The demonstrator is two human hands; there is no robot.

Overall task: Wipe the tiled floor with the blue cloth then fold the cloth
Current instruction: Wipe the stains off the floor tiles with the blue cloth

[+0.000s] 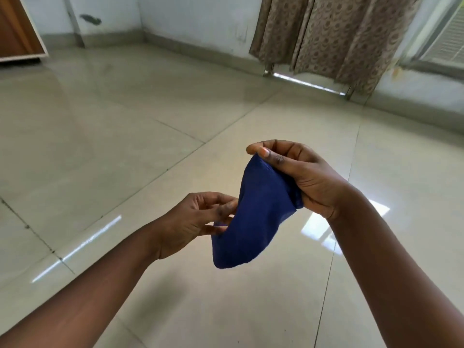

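Head cam, only one view here. Count: one blue cloth, two bare hands, two curtain panels, and one wooden cabinet corner. No brand, tag or writing I can read on the cloth.

The cloth is up in the air above the tiled floor, not touching it, hanging bunched between both hands. The right hand is above and right of the cloth, thumb and forefinger pinching its top corner, palm against its edge. The left hand sits left of the cloth, lower, fingers loosely curled and gripping its lower left edge. Both forearms reach forward.
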